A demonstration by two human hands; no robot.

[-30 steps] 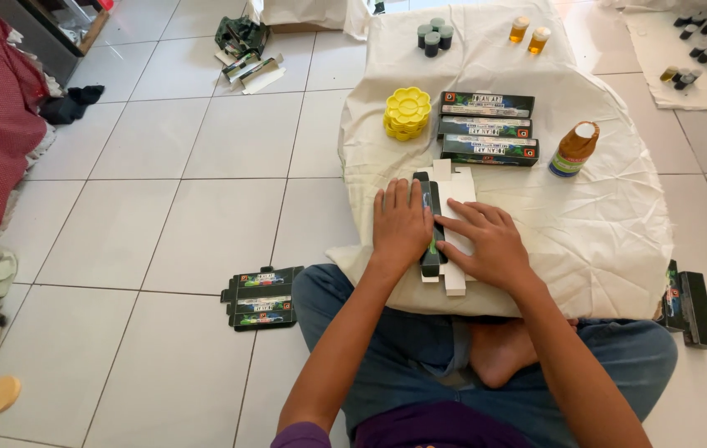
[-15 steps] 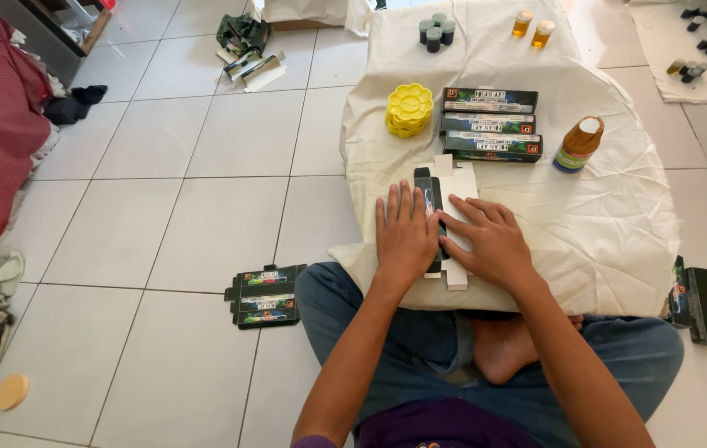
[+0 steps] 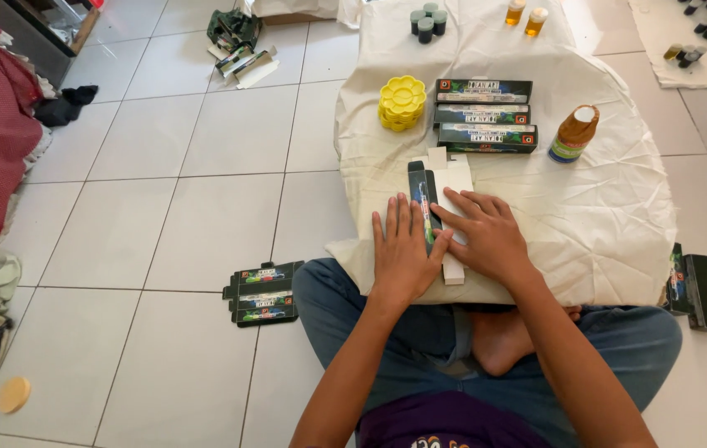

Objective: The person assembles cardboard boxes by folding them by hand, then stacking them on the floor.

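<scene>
A flattened carton, white inside with one dark printed panel, lies on the cloth just in front of the stacked boxes. The left hand and right hand press flat on it, fingers spread, gripping nothing.

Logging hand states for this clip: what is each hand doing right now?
Left hand: open, flat, pressing the flattened carton.
Right hand: open, fingers spread, pressing the same carton.
</scene>
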